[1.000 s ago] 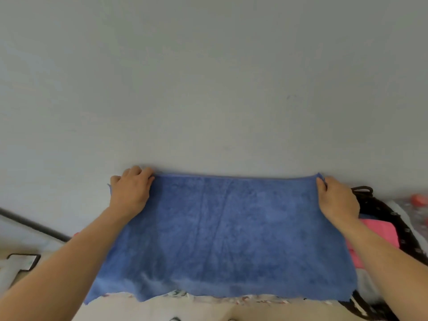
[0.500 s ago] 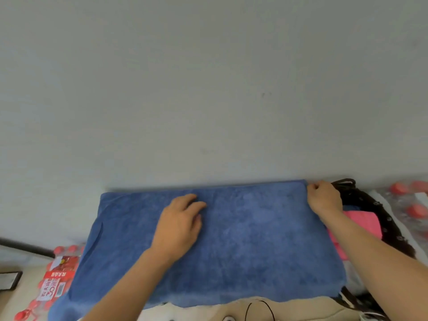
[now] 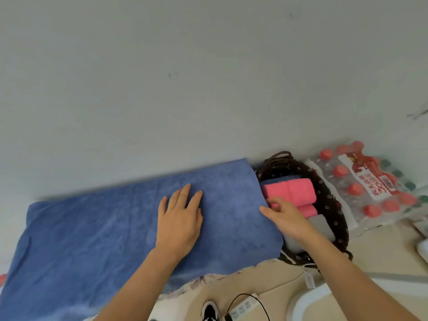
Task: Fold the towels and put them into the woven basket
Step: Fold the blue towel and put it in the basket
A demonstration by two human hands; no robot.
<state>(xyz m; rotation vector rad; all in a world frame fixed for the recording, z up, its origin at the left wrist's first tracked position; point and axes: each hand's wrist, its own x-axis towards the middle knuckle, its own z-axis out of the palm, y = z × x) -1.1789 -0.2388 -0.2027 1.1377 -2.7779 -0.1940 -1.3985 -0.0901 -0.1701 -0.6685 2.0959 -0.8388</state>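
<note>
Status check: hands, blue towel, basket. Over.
Left hand flat on blue towel. Right hand at its right edge, grip unclear. Towel lies spread, not yet in woven basket, which already holds pink towels.

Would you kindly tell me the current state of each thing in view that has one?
blue towel: spread flat, not yet in the basket.
left hand: fingers straight, presses flat on the blue towel.
right hand: at the blue towel's right edge; grip unclear.
basket: partly filled with folded towels.
pink towels: folded, inside the basket.
bottle pack: wrapped, caps on.
</note>
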